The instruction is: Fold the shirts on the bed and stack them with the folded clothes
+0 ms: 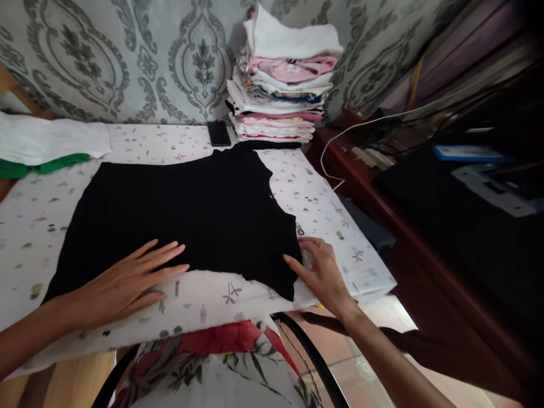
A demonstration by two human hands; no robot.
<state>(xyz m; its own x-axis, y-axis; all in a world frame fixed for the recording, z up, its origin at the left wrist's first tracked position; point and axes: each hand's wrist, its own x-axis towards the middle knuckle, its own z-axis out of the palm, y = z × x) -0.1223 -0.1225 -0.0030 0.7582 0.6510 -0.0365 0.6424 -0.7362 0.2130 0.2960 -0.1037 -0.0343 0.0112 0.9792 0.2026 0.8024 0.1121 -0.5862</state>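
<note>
A black sleeveless top (182,209) lies spread flat on the patterned white cloth, its neckline and armholes toward the right. My left hand (131,277) rests flat across the near edge of the top, fingers stretched out and spread. At the right end, my right hand (321,269) has its thumb over the shoulder edge of the top and its index finger curled at that same edge. It seems to pinch the fabric there; the other fingertips are partly hidden.
Against the wall stands a tall stack of folded clothes (280,107), with a dark phone (219,134) beside it. White and green garments (51,141) lie at the left. To the right, a white cable (361,123) trails over a dark red wooden desk (382,209).
</note>
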